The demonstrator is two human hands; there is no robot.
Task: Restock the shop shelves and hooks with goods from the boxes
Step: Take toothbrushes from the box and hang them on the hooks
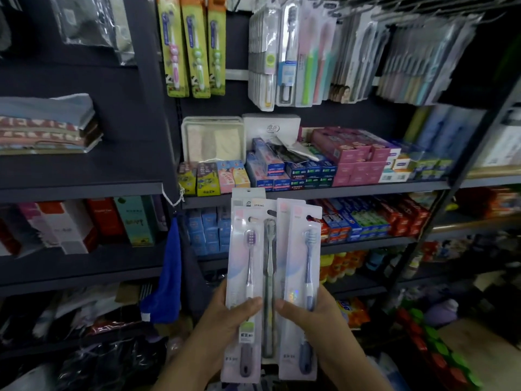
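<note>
both hands, left hand [225, 314] and right hand [315, 311], clamp fanned toothbrush packs [270, 277] below the toothbrush hooks [352, 15]; best separate one, aligning its hang hole.

Left hand [225, 314] and right hand [313, 314] raised side by side, fingers [251, 303] curled in grip, thumbs forward.

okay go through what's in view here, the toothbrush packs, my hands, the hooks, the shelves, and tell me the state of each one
Left hand: gripping the purple toothbrush pack.
Right hand: gripping the blue toothbrush pack.
Dark toothbrush pack: held upright between the other two.
Hooks: loaded with hanging toothbrush packs.
Toothpaste shelf: stocked with boxes.
Blue cloth: hanging from the shelf post.
</note>
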